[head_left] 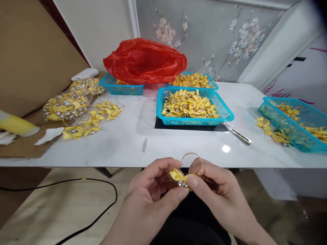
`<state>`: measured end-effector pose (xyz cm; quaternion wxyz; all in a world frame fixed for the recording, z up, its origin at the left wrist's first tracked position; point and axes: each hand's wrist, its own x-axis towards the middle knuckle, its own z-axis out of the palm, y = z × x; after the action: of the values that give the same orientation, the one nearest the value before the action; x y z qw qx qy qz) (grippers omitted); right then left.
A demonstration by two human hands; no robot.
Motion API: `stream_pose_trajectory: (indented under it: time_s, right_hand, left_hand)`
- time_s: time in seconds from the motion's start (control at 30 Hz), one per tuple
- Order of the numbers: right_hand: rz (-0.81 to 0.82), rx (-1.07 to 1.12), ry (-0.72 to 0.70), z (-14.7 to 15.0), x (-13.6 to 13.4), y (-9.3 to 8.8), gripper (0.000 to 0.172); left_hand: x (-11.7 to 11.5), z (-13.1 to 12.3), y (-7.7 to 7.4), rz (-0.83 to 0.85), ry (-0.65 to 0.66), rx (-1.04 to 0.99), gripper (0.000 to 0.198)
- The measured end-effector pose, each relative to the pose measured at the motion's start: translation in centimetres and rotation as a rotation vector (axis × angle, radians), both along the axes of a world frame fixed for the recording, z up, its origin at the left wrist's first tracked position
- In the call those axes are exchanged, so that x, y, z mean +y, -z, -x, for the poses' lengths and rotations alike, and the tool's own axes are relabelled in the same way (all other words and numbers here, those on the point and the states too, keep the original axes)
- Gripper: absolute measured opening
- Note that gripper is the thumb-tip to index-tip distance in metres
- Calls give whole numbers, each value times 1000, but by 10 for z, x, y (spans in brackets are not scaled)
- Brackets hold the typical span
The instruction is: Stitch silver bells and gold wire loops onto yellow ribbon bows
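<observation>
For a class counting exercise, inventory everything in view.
Beaded ribbon bow: one, yellow-silver, held front centre
Mesh plastic baskets: four, blue, three middle, one right
Other bows: many, yellow, in baskets, loose both sides
Clear-bagged bows: uncountable, yellow-silver, left
Crinkled plastic bag: one, red, back
Slim metal tool: one, silver, right
Flat sheet: one, black, under front basket
Rounded case: one, white, left
Tapered cylinder: one, yellow, left
Paper pieces: multiple, white, left
Cardboard: count unclear, brown, left
Long cable: one, black, below
Marbled table: one, white, middle
Floral panel: one, grey, back
Clothed lap: one, black, front
Left hand: one, bare, front
Right hand: one, bare, front
</observation>
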<state>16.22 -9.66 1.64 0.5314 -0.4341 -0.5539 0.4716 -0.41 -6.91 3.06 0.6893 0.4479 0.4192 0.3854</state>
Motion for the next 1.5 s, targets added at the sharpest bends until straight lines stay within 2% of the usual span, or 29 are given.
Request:
stream_pose_trajectory:
  time_s: [0.17, 0.27, 0.33, 0.4, 0.47, 0.5, 0.57, 0.67, 0.73, 0.8, 0.9, 1.0, 1.17, 1.23, 1.37, 1.5]
  right_hand:
    - [116, 198, -110, 0, 2, 6, 35]
    - [79, 152, -92, -1, 4, 6, 36]
    - [11, 47, 3, -2, 4, 5, 36]
    - [-39, -48, 101, -3, 4, 5, 34]
    - [-63, -118, 157, -4, 4, 6, 31]
    - [-76, -142, 174, -5, 4, 7, 29]
    - [-106, -151, 194, -6, 4, 8, 29]
    - [-89, -65, 170, -9, 5, 8, 33]
    - [-46, -2, 127, -10, 6, 8, 34]
    - [-30, 26, 107, -11, 6, 9, 33]
    - [-54, 36, 123, -11, 7, 12, 31]
    - [-62, 30, 115, -11, 8, 12, 29]
    - [-10, 17, 101, -11, 7, 11, 24]
    - [13, 48, 78, -10, 7, 13, 27]
    - [50, 189, 39, -4, 7, 16, 32]
    - [4, 124, 57, -1, 7, 8, 32]
  left_hand:
    - [6, -1, 5, -40, 9, 60, 16]
    - [6, -2, 7, -79, -21, 116, 31]
    - [4, -1, 8, -244, -144, 234, 44]
    - [0, -1, 9, -483, -246, 396, 46]
    - [-3, -1, 10, -639, -229, 492, 41]
    - [-4, -2, 10, -655, -196, 499, 40]
    - [-4, -5, 9, -565, -182, 415, 36]
    - [3, -12, 4, -227, -218, 140, 19]
    - [10, -16, 1, -28, -185, -18, 15]
    - [17, -20, 1, 49, -130, -99, 15]
    - [23, -25, 4, 91, -56, -146, 12]
    - [24, -28, 8, 123, -7, -162, 18]
    - [21, -24, 11, -80, -105, 36, 15]
    - [19, -21, 12, -106, -80, 63, 14]
    - [16, -22, 12, 6, -35, -78, 19]
    - [15, -23, 9, 63, -54, -141, 22]
